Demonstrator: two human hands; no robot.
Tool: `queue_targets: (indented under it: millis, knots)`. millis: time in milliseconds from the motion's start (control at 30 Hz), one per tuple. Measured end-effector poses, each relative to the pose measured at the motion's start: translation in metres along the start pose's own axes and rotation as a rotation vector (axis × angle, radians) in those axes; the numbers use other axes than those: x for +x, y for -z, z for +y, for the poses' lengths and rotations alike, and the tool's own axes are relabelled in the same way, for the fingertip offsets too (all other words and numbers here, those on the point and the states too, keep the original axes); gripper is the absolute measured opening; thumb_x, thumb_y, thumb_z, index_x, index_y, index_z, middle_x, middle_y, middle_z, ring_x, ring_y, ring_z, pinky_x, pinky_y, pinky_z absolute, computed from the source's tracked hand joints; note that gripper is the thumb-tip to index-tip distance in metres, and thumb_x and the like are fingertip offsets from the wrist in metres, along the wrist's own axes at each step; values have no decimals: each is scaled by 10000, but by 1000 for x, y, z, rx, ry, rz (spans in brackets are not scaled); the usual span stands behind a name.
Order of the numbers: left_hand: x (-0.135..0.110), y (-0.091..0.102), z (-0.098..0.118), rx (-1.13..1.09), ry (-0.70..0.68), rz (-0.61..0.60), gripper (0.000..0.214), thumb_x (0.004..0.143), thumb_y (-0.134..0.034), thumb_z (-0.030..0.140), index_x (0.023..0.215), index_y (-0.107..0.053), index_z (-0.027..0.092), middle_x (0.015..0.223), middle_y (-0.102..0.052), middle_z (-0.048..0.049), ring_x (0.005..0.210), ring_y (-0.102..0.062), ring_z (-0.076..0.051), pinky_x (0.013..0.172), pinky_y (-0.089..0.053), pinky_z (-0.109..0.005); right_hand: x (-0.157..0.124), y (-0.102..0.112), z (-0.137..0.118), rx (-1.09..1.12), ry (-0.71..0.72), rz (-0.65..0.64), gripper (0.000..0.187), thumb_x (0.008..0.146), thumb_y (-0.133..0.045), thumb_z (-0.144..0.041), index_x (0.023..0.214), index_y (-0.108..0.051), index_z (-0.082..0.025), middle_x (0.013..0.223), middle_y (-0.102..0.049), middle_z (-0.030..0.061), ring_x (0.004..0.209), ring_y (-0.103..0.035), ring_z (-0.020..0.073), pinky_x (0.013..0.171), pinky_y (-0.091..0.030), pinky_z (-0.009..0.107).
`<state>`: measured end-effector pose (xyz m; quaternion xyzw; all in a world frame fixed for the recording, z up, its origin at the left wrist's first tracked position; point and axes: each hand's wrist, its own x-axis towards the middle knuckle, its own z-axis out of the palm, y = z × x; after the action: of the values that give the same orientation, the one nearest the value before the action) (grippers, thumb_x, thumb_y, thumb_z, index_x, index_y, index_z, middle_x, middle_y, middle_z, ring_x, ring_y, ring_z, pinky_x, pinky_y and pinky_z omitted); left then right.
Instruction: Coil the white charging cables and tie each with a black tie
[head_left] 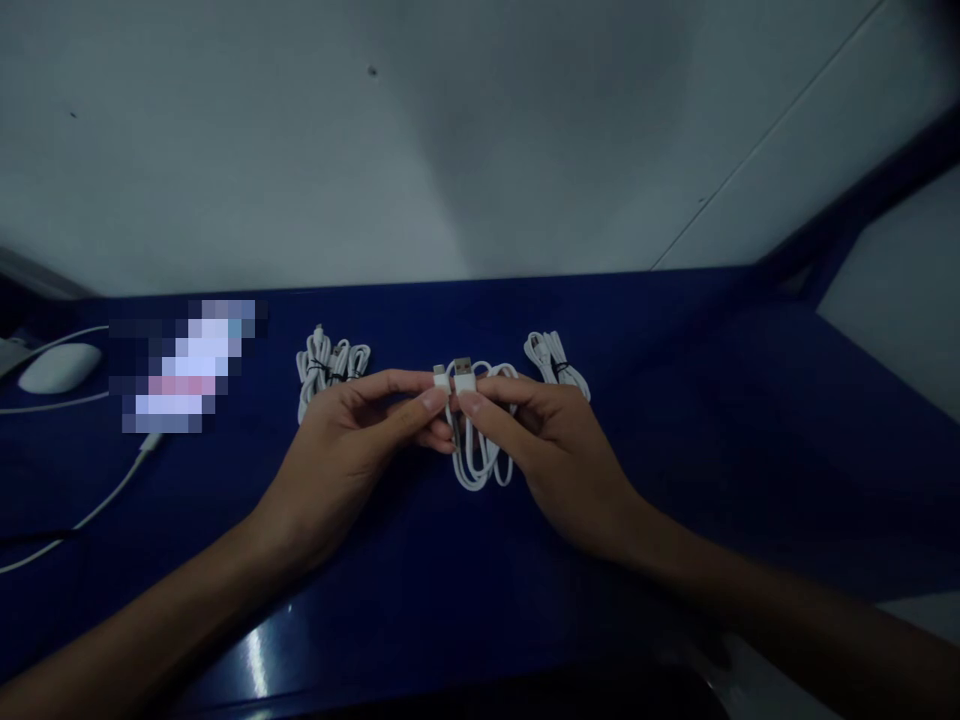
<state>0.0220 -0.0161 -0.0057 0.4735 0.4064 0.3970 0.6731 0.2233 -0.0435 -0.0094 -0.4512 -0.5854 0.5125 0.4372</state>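
Note:
A white USB cable (480, 470) hangs in loose loops between my two hands, over the blue table. My left hand (356, 430) pinches the cable's smaller plug between thumb and index finger. Right beside it, my right hand (551, 440) grips the wider USB plug, its metal end pointing away from me. The two plugs are side by side, nearly touching. Behind my left hand lie tied white cables (315, 360), partly hidden by it. Another tied white cable (555, 358) rests just beyond my right hand.
On the left of the blue table (420, 620) lies a blurred-out device with a lit screen (191, 365), a white cord (112, 495) plugged into it. A white mouse (60, 368) sits farther left. A pale wall (450, 150) rises behind the table's far edge.

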Motion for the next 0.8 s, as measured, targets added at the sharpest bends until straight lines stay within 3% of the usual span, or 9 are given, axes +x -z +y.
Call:
queue_targets:
  millis: [133, 333, 800]
  knots:
    - [0, -1, 0, 0, 3, 7, 138, 991, -875, 271, 1114, -907, 218, 987, -841, -61, 846, -757, -143, 851, -650, -219, 0, 0, -1, 4, 5, -1, 352, 1146, -639, -412, 887, -815, -250, 932, -776, 30, 873, -674, 200, 772, -520, 360]
    - [0, 1, 0, 1, -11, 3, 146, 978, -886, 277, 1111, -915, 224, 896, -814, -56, 830, -747, -157, 828, -654, -236, 0, 1, -1, -17, 14, 0, 372, 1148, -629, -420, 877, -821, -253, 920, -782, 29, 851, -670, 196, 777, -522, 364]
    - [-1, -1, 1, -41, 52, 11, 153, 979, -882, 263, 1120, -919, 219, 1088, -863, -87, 840, -750, -142, 833, -652, -228, 1, 1, -2, 40, -14, -15, 388, 1138, -638, -415, 827, -792, -242, 903, -769, 37, 863, -677, 202, 728, -519, 343]
